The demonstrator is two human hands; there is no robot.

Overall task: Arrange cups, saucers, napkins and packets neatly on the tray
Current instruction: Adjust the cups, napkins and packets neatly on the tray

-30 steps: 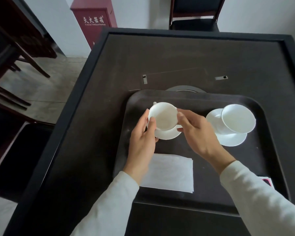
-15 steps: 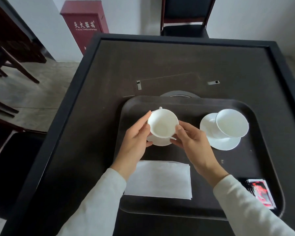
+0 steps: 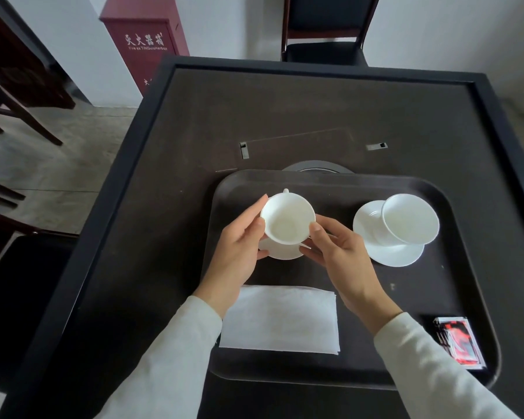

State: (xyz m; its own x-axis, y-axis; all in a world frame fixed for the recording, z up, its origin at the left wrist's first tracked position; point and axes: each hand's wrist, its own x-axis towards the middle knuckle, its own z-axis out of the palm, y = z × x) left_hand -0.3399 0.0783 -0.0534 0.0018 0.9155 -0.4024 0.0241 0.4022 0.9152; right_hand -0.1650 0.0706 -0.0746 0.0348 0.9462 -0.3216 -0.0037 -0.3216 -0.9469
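A dark tray lies on the dark table. On its left part a white cup stands on a white saucer. My left hand grips the cup's left side and my right hand holds the cup and saucer from the right. A second white cup sits off-centre on its saucer at the tray's right. A folded white napkin lies at the tray's near edge. Red and black packets sit in the near right corner.
The table has a raised black rim and a round insert just beyond the tray. A black chair stands at the far side. A red cabinet and wooden chairs are to the left.
The cup and saucer under my hands stay at the tray's left; my fingers shift slightly around them. The view has tilted, bringing the packets fully into sight.
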